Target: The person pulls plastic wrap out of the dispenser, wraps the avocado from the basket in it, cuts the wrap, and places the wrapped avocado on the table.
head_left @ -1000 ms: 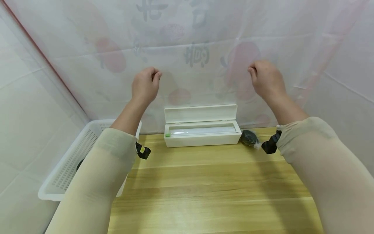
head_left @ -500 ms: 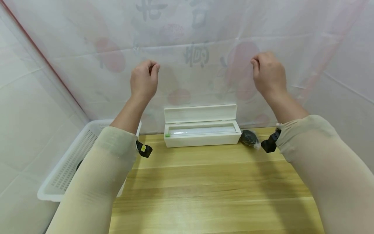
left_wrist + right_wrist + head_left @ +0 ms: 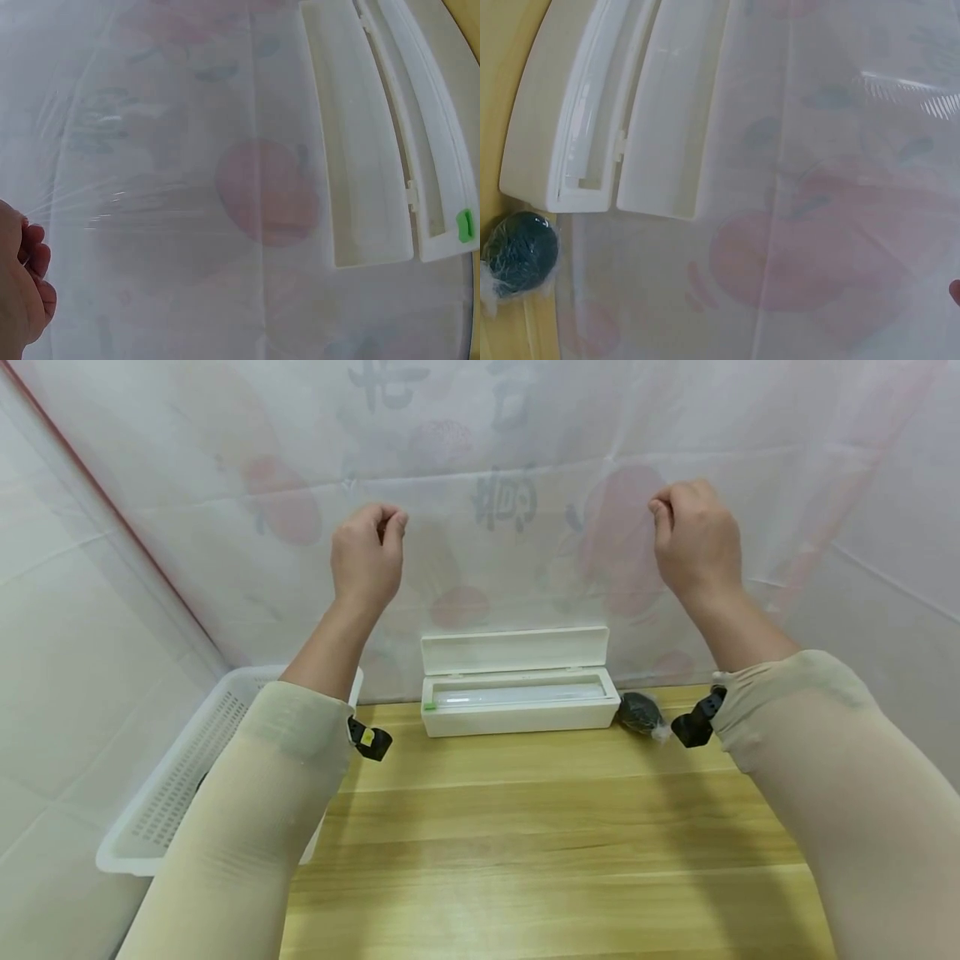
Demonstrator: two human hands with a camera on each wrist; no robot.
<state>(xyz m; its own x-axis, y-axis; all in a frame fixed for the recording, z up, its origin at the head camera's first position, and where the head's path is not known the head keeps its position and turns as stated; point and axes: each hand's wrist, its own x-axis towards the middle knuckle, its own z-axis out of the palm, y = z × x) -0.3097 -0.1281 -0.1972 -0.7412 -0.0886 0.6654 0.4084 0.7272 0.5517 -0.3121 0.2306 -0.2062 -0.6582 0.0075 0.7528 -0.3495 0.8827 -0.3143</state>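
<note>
Between my hands stretches a clear sheet of cling film (image 3: 142, 217), nearly invisible in the head view but creased and glinting in the left wrist view. My left hand (image 3: 366, 556) pinches its left side, thumb against curled fingers. On the other side my right hand (image 3: 697, 539) pinches with thumb and fingers; only a fingertip enters the right wrist view, where the film glints. Below and between the hands, a white cling film box (image 3: 517, 721) stands with its lid (image 3: 514, 651) raised, a pale roll (image 3: 517, 695) inside and a green slider (image 3: 466, 225) at its left end.
A dark round item wrapped in clear film (image 3: 641, 714) lies right of the box. At the left stands a white perforated basket (image 3: 123, 852), partly hidden by the left sleeve. A printed pale curtain (image 3: 480, 568) hangs behind the wooden table (image 3: 525, 843).
Both hands have risen a little, away from the box, and spread slightly apart while still pinching. The box, basket and wrapped item have stayed put.
</note>
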